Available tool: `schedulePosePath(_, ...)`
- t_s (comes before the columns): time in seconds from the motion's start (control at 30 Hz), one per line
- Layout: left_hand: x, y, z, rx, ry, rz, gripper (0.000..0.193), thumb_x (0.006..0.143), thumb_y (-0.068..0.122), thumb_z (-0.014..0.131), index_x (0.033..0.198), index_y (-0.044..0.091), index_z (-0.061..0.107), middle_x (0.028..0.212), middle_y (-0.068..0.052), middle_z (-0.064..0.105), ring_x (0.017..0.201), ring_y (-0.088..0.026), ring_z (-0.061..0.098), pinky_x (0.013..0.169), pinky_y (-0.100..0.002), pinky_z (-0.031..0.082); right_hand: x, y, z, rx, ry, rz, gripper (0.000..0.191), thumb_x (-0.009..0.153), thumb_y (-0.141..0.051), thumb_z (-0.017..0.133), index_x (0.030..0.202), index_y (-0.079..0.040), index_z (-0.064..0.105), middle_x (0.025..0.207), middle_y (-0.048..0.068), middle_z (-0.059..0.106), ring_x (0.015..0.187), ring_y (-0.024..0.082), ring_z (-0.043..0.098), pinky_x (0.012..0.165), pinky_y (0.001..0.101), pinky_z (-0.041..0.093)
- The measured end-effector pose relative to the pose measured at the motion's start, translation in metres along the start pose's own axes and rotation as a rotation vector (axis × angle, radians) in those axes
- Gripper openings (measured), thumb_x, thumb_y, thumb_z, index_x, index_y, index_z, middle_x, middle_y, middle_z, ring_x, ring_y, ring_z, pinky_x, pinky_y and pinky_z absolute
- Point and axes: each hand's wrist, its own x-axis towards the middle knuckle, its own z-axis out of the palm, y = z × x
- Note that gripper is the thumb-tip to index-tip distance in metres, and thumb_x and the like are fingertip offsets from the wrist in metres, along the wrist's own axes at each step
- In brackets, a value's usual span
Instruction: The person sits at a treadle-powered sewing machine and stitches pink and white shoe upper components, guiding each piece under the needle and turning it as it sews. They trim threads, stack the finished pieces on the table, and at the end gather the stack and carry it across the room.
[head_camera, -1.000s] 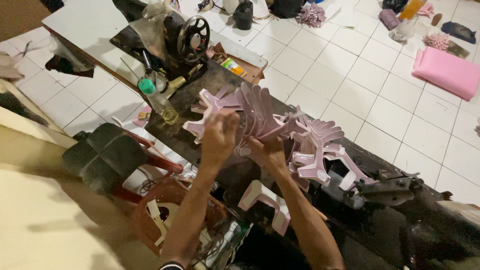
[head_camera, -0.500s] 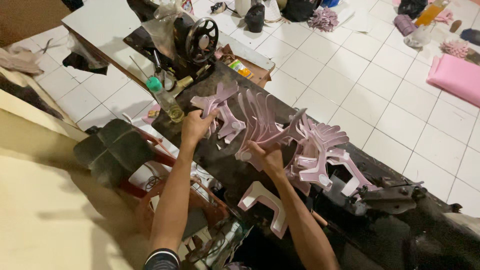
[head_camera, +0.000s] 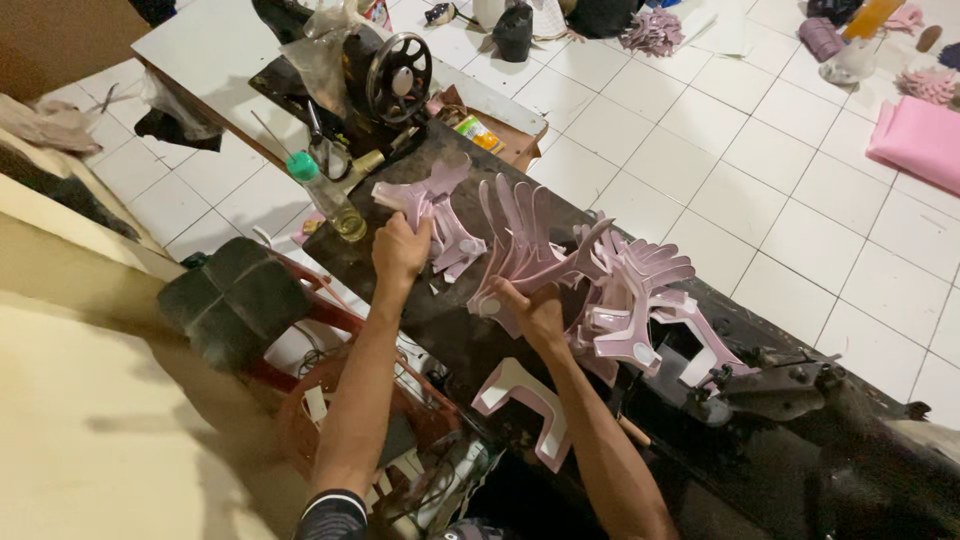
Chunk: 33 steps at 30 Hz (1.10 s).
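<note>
A small bunch of pale pink Y-shaped cut pieces (head_camera: 432, 215) is gripped by the left hand (head_camera: 400, 250), fingers clenched around it, at the left end of the dark, worn worktop (head_camera: 420, 305). The larger fanned stack of the same pink cut pieces (head_camera: 580, 270) is pinned by the right hand (head_camera: 535, 312) near its lower end; fingers are curled onto the stack, though a full grasp cannot be told from this view. The two bunches are seen close together, just apart. One loose pink-and-white curved piece (head_camera: 525, 405) is laid at the worktop's near edge, below the right forearm. A clear plastic bottle with a green cap (head_camera: 325, 195) is stood just left of the left hand. A black sewing machine with a spoked handwheel (head_camera: 385, 75) is set on the white table behind. A folded pink fabric sheet (head_camera: 915, 140) is laid on the white tiled floor (head_camera: 780, 200), well apart.
</note>
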Motion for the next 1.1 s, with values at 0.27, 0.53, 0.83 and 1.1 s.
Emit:
schedulePosePath(0.27, -0.001, 0.037, 0.019, 0.200, -0.144, 0.073, 0.084, 0.071, 0.050, 0.083, 0.131, 0.002, 0.049, 0.108, -0.024, 0.072, 0.101, -0.041, 0.069, 0.086, -0.054, 0.052, -0.002, -0.007, 0.002, -0.135, -0.011, 0.154, 0.031, 0.089, -0.031, 0.074, 0.087, -0.002, 0.084, 0.061, 0.005, 0.072, 0.049, 0.010, 0.062, 0.045, 0.0296, 0.047)
schedulePosePath(0.53, -0.020, -0.003, 0.004, -0.016, -0.233, 0.132, 0.055, 0.091, 0.053, 0.065, 0.112, 0.003, 0.071, 0.108, -0.027, 0.072, 0.104, -0.047, 0.068, 0.089, -0.055, 0.053, 0.017, -0.021, 0.007, -0.221, -0.202, 0.033, 0.048, 0.091, -0.046, 0.077, 0.089, 0.002, 0.074, 0.074, 0.010, 0.070, 0.063, 0.018, 0.065, 0.056, 0.0333, 0.051)
schedulePosePath(0.83, -0.026, 0.018, 0.005, -0.174, -0.389, 0.046, 0.106, 0.071, 0.077, 0.076, 0.121, -0.014, 0.054, 0.103, -0.038, 0.068, 0.104, -0.049, 0.067, 0.086, -0.051, 0.056, 0.053, -0.027, 0.029, -0.533, -0.349, -0.090, 0.045, 0.082, -0.038, 0.077, 0.103, 0.001, 0.067, 0.090, 0.019, 0.077, 0.085, 0.032, 0.075, 0.072, 0.0436, 0.056)
schedulePosePath(1.1, -0.048, 0.038, 0.015, -0.320, -0.444, 0.041, 0.079, 0.065, 0.061, 0.080, 0.109, -0.004, 0.072, 0.102, -0.026, 0.076, 0.100, -0.040, 0.076, 0.087, -0.048, 0.057, -0.008, -0.057, 0.004, -0.784, -0.119, -0.218, 0.046, 0.085, -0.041, 0.083, 0.102, 0.000, 0.070, 0.097, 0.017, 0.073, 0.089, 0.035, 0.072, 0.076, 0.0429, 0.057)
